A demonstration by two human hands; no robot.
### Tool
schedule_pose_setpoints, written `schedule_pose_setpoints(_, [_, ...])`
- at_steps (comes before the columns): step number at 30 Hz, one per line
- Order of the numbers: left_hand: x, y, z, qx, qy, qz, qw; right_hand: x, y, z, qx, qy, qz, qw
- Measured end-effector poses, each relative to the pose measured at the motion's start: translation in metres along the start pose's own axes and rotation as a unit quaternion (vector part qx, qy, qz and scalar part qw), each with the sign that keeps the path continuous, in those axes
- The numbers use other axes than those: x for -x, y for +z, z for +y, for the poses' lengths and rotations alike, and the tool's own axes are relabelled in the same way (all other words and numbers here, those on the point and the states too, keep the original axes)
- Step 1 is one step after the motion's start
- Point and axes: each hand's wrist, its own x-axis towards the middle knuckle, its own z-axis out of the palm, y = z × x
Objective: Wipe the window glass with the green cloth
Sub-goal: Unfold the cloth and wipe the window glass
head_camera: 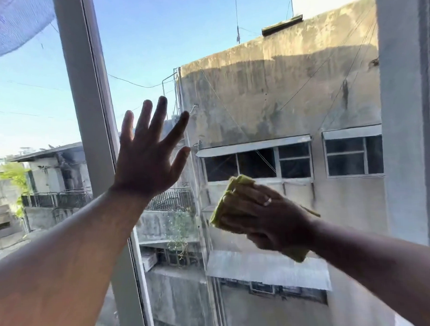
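The window glass (267, 92) fills the middle of the view, between two white uprights. My right hand (267, 217) presses a folded green cloth (219, 211) flat against the lower middle of the pane; the cloth shows past my fingertips and below my palm. A ring sits on one finger. My left hand (148, 160) is raised with its fingers spread, palm toward the glass, next to the left upright. Whether it touches the glass I cannot tell.
A white window frame upright (85, 94) runs slanting down the left, and another frame upright (404, 107) stands at the right edge. Mesh netting (11, 23) hangs at the top left. Outside are a stained concrete building and lower rooftops.
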Motion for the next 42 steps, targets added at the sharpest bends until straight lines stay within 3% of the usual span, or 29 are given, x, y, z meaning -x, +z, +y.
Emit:
schedule_pose_setpoints(2, [0.0,0.001,0.002,0.001,0.0,-0.006,1.0,0.026,-0.007,0.054,0.013,0.13,0.017,0.991])
schedule_pose_setpoints(4, [0.001,0.002,0.003,0.003,-0.001,-0.005,1.0,0.034,-0.019,0.085,-0.008,0.305,0.029,0.952])
schedule_pose_setpoints(6, [0.0,0.003,0.003,0.002,0.001,-0.003,1.0,0.007,-0.021,0.073,-0.025,0.436,0.068,0.897])
schedule_pose_setpoints(8, [0.0,0.003,0.001,0.005,0.004,0.0,1.0,-0.031,-0.016,0.042,-0.049,0.484,0.087,0.869])
schedule_pose_setpoints(11, [0.001,0.002,0.001,0.017,0.0,0.01,1.0,-0.063,-0.017,0.017,-0.067,0.396,0.086,0.912])
schedule_pose_setpoints(16, [0.002,-0.001,0.002,0.014,-0.048,0.011,0.999,-0.082,-0.022,-0.001,-0.079,0.422,0.094,0.898])
schedule_pose_setpoints(18, [0.002,-0.001,0.002,0.01,-0.042,0.008,0.999,-0.091,-0.016,-0.036,-0.075,0.302,0.077,0.947])
schedule_pose_setpoints(20, [0.002,-0.002,0.001,0.005,-0.037,0.01,0.999,-0.082,-0.011,-0.067,-0.059,0.093,0.015,0.994])
schedule_pose_setpoints(22, [0.002,-0.002,0.0,0.004,-0.036,0.002,0.999,-0.06,-0.01,-0.056,-0.033,-0.051,-0.034,0.998])
schedule_pose_setpoints(23, [0.002,-0.001,0.0,0.002,-0.037,0.0,0.999,-0.049,-0.012,-0.036,-0.025,-0.062,-0.035,0.997])
schedule_pose_setpoints(25, [0.003,0.0,0.001,-0.003,-0.039,0.001,0.999,-0.028,-0.014,0.016,-0.017,0.045,0.001,0.999])
schedule_pose_setpoints(27, [0.003,0.002,0.002,-0.006,-0.036,0.008,0.999,0.001,-0.017,0.068,-0.004,0.242,0.046,0.969])
schedule_pose_setpoints(30, [0.002,0.005,0.003,-0.009,-0.034,0.023,0.999,0.006,-0.022,0.079,-0.05,0.511,0.081,0.854])
schedule_pose_setpoints(32, [0.003,0.007,0.004,-0.006,-0.035,0.027,0.999,-0.027,-0.013,0.032,-0.077,0.584,0.099,0.802])
schedule_pose_setpoints(33, [0.003,0.007,0.005,-0.008,-0.035,0.028,0.999,-0.045,-0.007,-0.005,-0.093,0.559,0.106,0.817])
schedule_pose_setpoints(34, [0.004,0.006,0.005,-0.011,-0.035,0.027,0.999,-0.059,0.0,-0.049,-0.114,0.481,0.102,0.863])
schedule_pose_setpoints(36, [0.003,0.003,0.002,-0.012,-0.033,0.013,0.999,-0.07,0.009,-0.137,-0.115,0.219,0.051,0.968])
schedule_pose_setpoints(38, [0.003,-0.001,-0.001,-0.007,-0.027,0.001,1.0,-0.054,0.011,-0.178,-0.085,-0.002,-0.049,0.995])
schedule_pose_setpoints(40, [0.002,-0.002,-0.002,-0.01,-0.024,-0.003,1.0,-0.034,0.014,-0.163,-0.077,-0.062,-0.104,0.99])
schedule_pose_setpoints(42, [0.004,-0.001,-0.002,-0.011,-0.03,-0.003,0.999,-0.015,0.01,-0.12,-0.08,-0.023,-0.085,0.993])
